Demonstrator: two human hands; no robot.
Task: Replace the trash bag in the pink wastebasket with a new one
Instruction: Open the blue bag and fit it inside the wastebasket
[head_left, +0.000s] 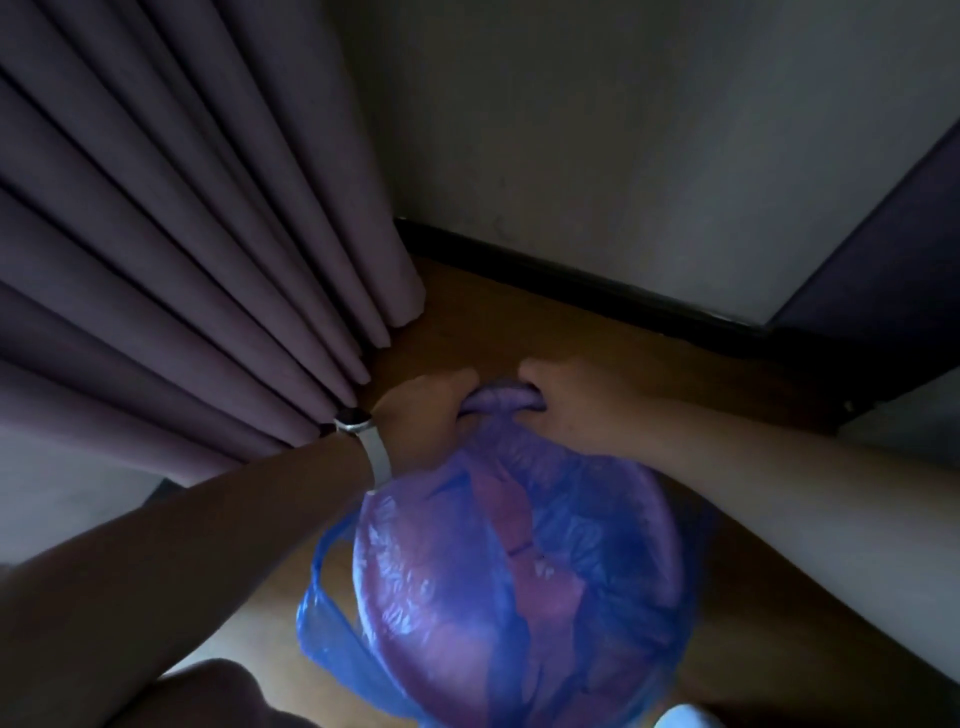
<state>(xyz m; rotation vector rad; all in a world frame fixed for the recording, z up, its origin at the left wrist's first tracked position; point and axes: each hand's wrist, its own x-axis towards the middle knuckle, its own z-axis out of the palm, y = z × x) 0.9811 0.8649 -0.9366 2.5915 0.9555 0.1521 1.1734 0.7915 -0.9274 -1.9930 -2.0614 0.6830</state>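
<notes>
Dim wooden floor (597, 332) beside purple curtains (156, 260) holds the pink wastebasket (667, 525), draped in a crinkled translucent blue trash bag (498, 597). Left hand (426, 410) and right hand (576, 405) clench its twisted end at the far rim.

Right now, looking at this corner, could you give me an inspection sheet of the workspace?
Surface: wooden floor, dimly lit.
Job's things: blue trash bag over the pink wastebasket, pink showing through.
Clutter: nothing seen.
Grippers: left hand and right hand both grip the bag's bunched part on the far side.
Cables: nothing seen.
Surroundings: purple curtain left, pale wall with dark baseboard behind; watch on left wrist.
</notes>
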